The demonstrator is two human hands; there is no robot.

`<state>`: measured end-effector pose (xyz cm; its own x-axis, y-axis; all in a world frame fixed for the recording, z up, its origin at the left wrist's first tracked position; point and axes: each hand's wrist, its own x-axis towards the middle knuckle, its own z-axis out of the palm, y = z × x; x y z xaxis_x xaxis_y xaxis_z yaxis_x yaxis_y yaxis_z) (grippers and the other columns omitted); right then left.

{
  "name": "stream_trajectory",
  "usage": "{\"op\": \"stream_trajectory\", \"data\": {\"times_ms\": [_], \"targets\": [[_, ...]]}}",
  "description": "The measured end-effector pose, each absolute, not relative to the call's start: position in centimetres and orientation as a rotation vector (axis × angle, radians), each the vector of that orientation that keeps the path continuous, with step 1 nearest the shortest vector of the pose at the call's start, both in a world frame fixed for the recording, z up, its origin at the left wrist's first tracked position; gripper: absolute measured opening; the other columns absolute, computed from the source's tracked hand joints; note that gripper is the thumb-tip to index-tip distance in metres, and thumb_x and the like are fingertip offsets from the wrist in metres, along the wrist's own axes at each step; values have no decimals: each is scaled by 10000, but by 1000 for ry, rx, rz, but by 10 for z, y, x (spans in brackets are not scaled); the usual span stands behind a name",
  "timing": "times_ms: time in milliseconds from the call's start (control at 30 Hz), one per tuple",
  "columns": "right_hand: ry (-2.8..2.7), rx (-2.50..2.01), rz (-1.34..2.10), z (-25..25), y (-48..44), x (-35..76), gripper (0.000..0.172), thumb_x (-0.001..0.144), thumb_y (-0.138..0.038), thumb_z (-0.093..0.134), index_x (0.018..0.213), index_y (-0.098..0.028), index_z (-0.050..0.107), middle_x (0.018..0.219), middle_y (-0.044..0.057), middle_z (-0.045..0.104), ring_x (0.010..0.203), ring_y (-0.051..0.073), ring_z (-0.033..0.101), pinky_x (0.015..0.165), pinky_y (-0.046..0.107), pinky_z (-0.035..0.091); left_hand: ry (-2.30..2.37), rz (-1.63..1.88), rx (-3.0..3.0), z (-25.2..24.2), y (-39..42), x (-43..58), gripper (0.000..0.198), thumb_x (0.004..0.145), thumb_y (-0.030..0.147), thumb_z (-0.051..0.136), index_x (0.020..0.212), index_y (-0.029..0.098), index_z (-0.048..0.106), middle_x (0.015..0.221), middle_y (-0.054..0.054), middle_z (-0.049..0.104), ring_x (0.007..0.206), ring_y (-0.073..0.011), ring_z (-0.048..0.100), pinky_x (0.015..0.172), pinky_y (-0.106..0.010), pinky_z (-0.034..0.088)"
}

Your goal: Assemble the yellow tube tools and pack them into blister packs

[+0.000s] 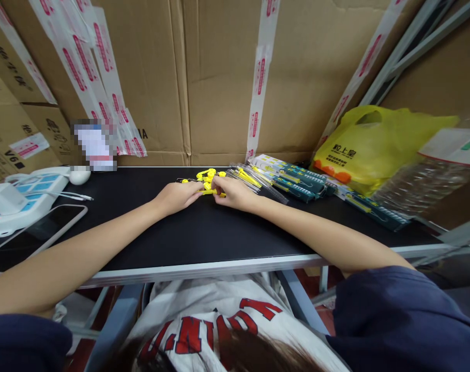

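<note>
Yellow piece (pixel 208 192) in both hands (pixel 175 198) (pixel 237 194), black tabletop (pixel 203 235).

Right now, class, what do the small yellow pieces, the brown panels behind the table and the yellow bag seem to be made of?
Yellow pieces: probably plastic, smooth-looking and evenly bright. Brown panels: apparently cardboard, matte, with a vertical crease. Yellow bag: likely thin plastic film, with soft folds and slight sheen.

table (pixel 227 237): phone (pixel 41 232) left | power strip (pixel 31 197) behind phone | small parts (pixel 208 175) centre | boxes (pixel 292 178) right | bag (pixel 378 147) far right
</note>
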<state>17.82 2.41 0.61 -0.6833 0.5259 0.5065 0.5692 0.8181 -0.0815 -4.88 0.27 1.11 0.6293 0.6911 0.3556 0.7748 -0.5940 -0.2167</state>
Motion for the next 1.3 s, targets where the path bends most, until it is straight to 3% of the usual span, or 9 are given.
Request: {"op": "stream_trajectory", "data": {"times_ms": [300, 433, 567, 833, 1033, 1167, 1300], "targets": [[-2325, -626, 306, 1, 28, 175, 238, 753, -155, 545, 980, -191, 486, 702, -56, 478, 602, 104, 468, 576, 225, 336, -1160, -637, -2692, 8, 7, -52, 283, 967, 356, 401, 1070, 188, 605, 1010, -67, 725, 859, -202, 681, 708, -275, 445], [-2283, -590, 354, 0, 26, 175, 321, 736, -122, 521, 1034, -200, 432, 726, -61, 445, 606, 99, 448, 571, 231, 342, -1167, -799, -2753, 10, 7, -52, 255, 929, 374, 450, 1012, 182, 596, 888, -50, 699, 757, -178, 650, 690, -267, 439], [-2222, -572, 394, -1, 24, 174, 255, 803, -169, 531, 1015, -215, 397, 719, -64, 444, 590, 94, 446, 561, 234, 357, -1164, -918, -2770, 11, 7, -50, 233, 896, 376, 477, 952, 178, 586, 722, -4, 619, 614, -140, 573, 615, -245, 405], [-2201, -496, 307, -2, 14, 173, 237, 833, -175, 528, 1033, -229, 415, 744, -43, 470, 593, 105, 434, 566, 252, 375, -1152, -1073, -2829, 10, 9, -52, 233, 908, 379, 432, 911, 183, 558, 810, -28, 654, 720, -156, 626, 687, -260, 447], [-2228, -574, 206, -5, 20, 173, 260, 821, -190, 556, 1064, -206, 463, 746, -40, 483, 606, 110, 464, 570, 248, 359, -1146, -1055, -2809, 11, 8, -51, 186, 876, 345, 477, 864, 181, 563, 706, 4, 599, 603, -122, 550, 613, -239, 407], [-2218, -532, 181, -2, 29, 177, 159, 864, -267, 603, 987, -190, 539, 750, -26, 504, 605, 106, 459, 580, 246, 366, -1123, -1025, -2796, 14, 6, -50, 188, 879, 351, 483, 841, 185, 562, 665, 22, 570, 559, -106, 499, 579, -229, 377], [-2213, -568, 183, 6, 36, 183, 219, 869, -366, 656, 953, -176, 585, 742, -11, 543, 601, 112, 463, 587, 249, 374, -1121, -1023, -2764, 17, 6, -53, 242, 904, 382, 452, 843, 183, 576, 735, -1, 622, 605, -114, 541, 612, -232, 400]]}}
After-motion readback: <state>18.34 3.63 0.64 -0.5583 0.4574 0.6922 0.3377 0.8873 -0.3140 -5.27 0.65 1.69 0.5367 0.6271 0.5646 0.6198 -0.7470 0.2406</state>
